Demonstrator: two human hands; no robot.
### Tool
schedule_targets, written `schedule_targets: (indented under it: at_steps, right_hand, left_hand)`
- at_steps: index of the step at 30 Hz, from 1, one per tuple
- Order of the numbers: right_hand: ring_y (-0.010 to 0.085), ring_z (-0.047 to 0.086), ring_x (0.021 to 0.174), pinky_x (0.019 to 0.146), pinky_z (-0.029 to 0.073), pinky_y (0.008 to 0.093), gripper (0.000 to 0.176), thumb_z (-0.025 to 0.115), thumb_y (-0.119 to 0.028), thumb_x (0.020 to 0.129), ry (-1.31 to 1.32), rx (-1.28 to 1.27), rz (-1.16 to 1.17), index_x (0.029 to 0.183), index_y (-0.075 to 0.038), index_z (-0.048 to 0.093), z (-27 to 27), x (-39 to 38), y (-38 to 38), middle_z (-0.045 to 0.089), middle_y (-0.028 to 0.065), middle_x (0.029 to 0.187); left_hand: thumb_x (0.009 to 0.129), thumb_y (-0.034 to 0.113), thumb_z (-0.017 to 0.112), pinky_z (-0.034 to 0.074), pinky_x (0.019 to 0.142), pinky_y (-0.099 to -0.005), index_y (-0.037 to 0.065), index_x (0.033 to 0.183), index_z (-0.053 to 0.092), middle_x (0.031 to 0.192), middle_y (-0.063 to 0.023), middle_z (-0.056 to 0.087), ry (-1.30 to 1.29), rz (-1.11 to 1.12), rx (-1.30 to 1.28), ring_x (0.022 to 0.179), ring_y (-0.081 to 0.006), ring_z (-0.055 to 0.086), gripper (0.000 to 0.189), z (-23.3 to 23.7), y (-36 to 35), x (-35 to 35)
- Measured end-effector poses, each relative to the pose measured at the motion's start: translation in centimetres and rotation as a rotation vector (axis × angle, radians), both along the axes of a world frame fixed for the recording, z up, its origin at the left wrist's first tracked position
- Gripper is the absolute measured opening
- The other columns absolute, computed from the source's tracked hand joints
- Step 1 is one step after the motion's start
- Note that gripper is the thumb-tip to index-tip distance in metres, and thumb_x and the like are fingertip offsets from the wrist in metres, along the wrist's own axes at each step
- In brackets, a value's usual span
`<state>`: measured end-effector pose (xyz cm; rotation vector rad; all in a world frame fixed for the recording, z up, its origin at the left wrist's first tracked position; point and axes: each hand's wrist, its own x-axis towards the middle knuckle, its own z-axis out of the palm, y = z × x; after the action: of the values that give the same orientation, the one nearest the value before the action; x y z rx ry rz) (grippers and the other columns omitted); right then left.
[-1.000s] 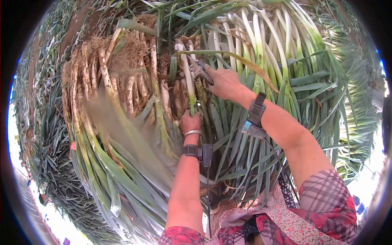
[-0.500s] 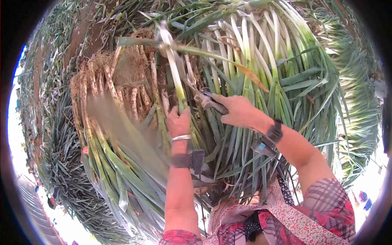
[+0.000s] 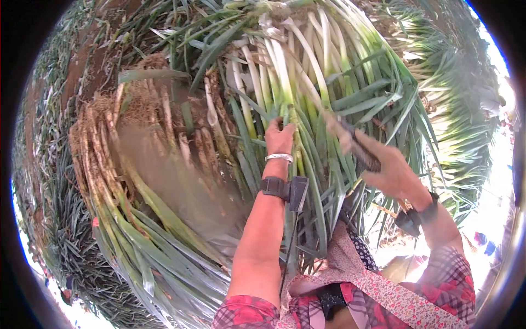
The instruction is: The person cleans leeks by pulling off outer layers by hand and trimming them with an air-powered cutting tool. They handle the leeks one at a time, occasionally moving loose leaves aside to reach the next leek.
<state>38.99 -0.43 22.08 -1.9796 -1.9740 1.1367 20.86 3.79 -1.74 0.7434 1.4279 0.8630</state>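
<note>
My left hand (image 3: 279, 137) is closed round the green part of a long onion (image 3: 282, 66), whose white end points up over the row of cleaned white-stemmed onions (image 3: 323, 49). To its right my right hand (image 3: 386, 167) grips a dark-handled tool (image 3: 359, 147); motion blurs its far end. Left of my hands lies a pile of unpeeled onions (image 3: 96, 148) with brown, soil-covered stems and tangled roots.
Dense green leaves (image 3: 49, 219) cover the left side. Another row of onions (image 3: 455, 126) curves along the right. A blurred, see-through smear hangs over the brown-stemmed pile. A floral cloth (image 3: 394, 301) covers my lap.
My left hand has moved right with the onion, from beside the brown stems to over the white ones. My right hand has moved right and slightly down with the tool. The view has shifted.
</note>
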Motion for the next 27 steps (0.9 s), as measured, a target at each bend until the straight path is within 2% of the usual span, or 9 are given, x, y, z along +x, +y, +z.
schedule_targets:
  at_steps: [2,3,7,18,19,21,23,25,27]
  right_hand:
    - [0.0379,0.060,0.089,0.079,0.047,0.0383,0.074,0.062,-0.012,0.064,-0.094,-0.361,0.032,0.135,-0.004,0.042,1.5,0.6,-1.7,0.060,0.0244,0.100]
    - [0.0379,0.060,0.089,0.079,0.047,0.0383,0.074,0.062,-0.012,0.064,-0.092,-0.372,0.027,0.135,-0.004,0.042,1.3,0.9,-2.7,0.060,0.0244,0.100]
    - [0.0395,0.059,0.085,0.074,0.047,0.0425,0.073,0.063,-0.013,0.064,-0.015,-0.266,0.107,0.134,-0.005,0.043,0.0,0.8,-2.6,0.060,0.0229,0.092]
    - [0.0405,0.059,0.077,0.071,0.046,0.0470,0.073,0.060,-0.014,0.064,-0.050,-0.127,0.161,0.134,-0.006,0.042,-4.5,0.9,2.7,0.061,0.0225,0.082]
    - [0.0408,0.060,0.075,0.070,0.047,0.0478,0.070,0.060,-0.014,0.064,-0.032,-0.023,0.159,0.132,-0.007,0.044,-5.7,0.8,4.1,0.061,0.0228,0.079]
    - [0.0405,0.061,0.077,0.071,0.047,0.0472,0.069,0.060,-0.015,0.064,-0.032,-0.061,0.142,0.131,-0.007,0.045,-7.0,0.4,7.7,0.062,0.0240,0.082]
    - [0.0402,0.061,0.077,0.072,0.048,0.0465,0.068,0.059,-0.017,0.065,-0.119,0.087,0.202,0.131,-0.007,0.046,-9.9,0.4,10.7,0.062,0.0246,0.083]
    - [0.0400,0.061,0.082,0.075,0.047,0.0448,0.070,0.060,-0.018,0.066,-0.112,0.077,0.179,0.133,-0.009,0.044,-11.2,0.1,13.7,0.062,0.0258,0.086]
    - [0.0399,0.061,0.086,0.078,0.047,0.0432,0.072,0.060,-0.018,0.066,-0.117,0.079,0.155,0.135,-0.010,0.042,-11.2,-1.1,14.3,0.062,0.0269,0.090]
  left_hand:
    - [0.075,0.010,0.065,0.047,0.062,-0.0299,-0.004,0.106,0.056,0.079,-0.0083,0.060,0.009,0.137,0.048,0.066,-0.0156,0.055,0.035,0.2,-0.7,0.1]
    - [0.075,0.010,0.065,0.047,0.061,-0.0301,-0.003,0.108,0.054,0.078,-0.0085,0.060,0.022,0.129,0.019,0.066,-0.0157,0.055,0.037,0.4,-0.8,0.1]
    - [0.076,0.010,0.066,0.046,0.064,-0.0280,-0.001,0.114,0.049,0.082,-0.0086,0.058,0.183,0.040,-0.008,0.070,-0.0143,0.055,0.043,1.0,-0.5,0.2]
    - [0.077,0.012,0.064,0.045,0.063,-0.0257,-0.002,0.112,0.052,0.086,-0.0066,0.058,0.047,0.121,-0.034,0.071,-0.0124,0.053,0.039,1.8,-1.3,0.6]
    - [0.079,0.010,0.062,0.045,0.061,-0.0252,-0.002,0.113,0.052,0.086,-0.0062,0.058,0.096,0.092,0.009,0.071,-0.0119,0.052,0.038,0.7,-1.8,0.9]
    - [0.079,0.009,0.061,0.045,0.061,-0.0253,-0.001,0.113,0.052,0.086,-0.0064,0.058,0.065,0.147,0.015,0.071,-0.0119,0.052,0.037,1.3,-2.2,2.1]
    - [0.080,0.008,0.060,0.045,0.060,-0.0254,-0.001,0.113,0.052,0.086,-0.0066,0.058,0.047,0.206,-0.001,0.071,-0.0119,0.052,0.036,1.1,-2.8,4.0]
    - [0.081,0.007,0.059,0.046,0.067,-0.0273,-0.001,0.116,0.050,0.092,-0.0086,0.061,0.184,0.157,0.159,0.075,-0.0121,0.056,0.037,-0.2,-3.5,6.3]
    - [0.083,0.010,0.060,0.046,0.071,-0.0272,-0.002,0.111,0.055,0.091,-0.0073,0.063,0.138,0.063,0.178,0.075,-0.0120,0.056,0.031,1.6,-4.0,7.7]
